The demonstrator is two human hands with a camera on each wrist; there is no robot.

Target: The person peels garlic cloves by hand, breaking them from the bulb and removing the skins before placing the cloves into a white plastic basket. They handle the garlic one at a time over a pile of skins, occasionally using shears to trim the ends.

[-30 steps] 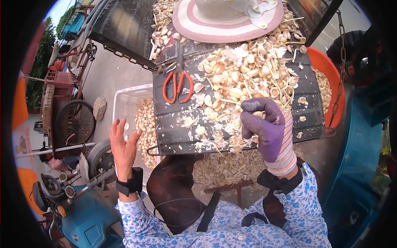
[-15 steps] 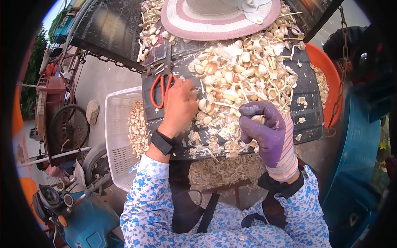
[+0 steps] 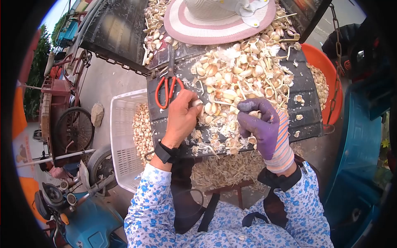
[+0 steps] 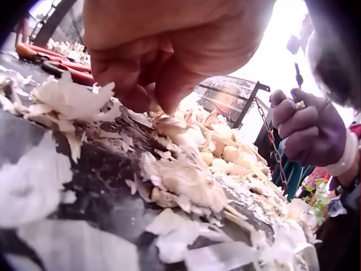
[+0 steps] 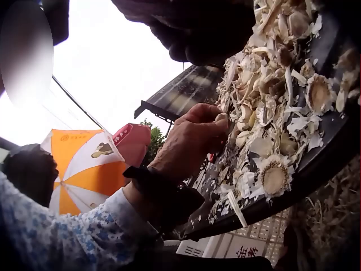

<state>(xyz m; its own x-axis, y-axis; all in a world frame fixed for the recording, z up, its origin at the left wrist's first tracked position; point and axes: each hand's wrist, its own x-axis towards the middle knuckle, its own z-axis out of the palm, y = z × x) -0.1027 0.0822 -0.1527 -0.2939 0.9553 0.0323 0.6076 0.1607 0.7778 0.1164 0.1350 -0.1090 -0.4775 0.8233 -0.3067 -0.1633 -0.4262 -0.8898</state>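
My bare left hand (image 3: 181, 118) reaches over the dark board (image 3: 307, 111), thumb and forefinger pinching a garlic clove (image 3: 197, 102) at the near-left edge of the garlic pile (image 3: 231, 74). Just beyond it lie red-handled scissors (image 3: 167, 91). My right hand (image 3: 263, 126), in a purple glove with a striped cuff, curls its fingers round another garlic clove (image 3: 255, 113) above the pile's near edge. In the left wrist view, the bare fingers (image 4: 169, 93) dip down among peels, their tips partly hidden.
A white crate (image 3: 120, 136) of cloves stands below the board on the left. At its right sits an orange basin (image 3: 337, 95) with more cloves. A striped sun hat (image 3: 219, 33) rests at the back; a chain (image 3: 338, 53) hangs at right.
From over the white crate, with fingers spread, my left hand has moved right to the board and now pinches a clove at the pile. The gloved right hand has kept its hold nearly still.
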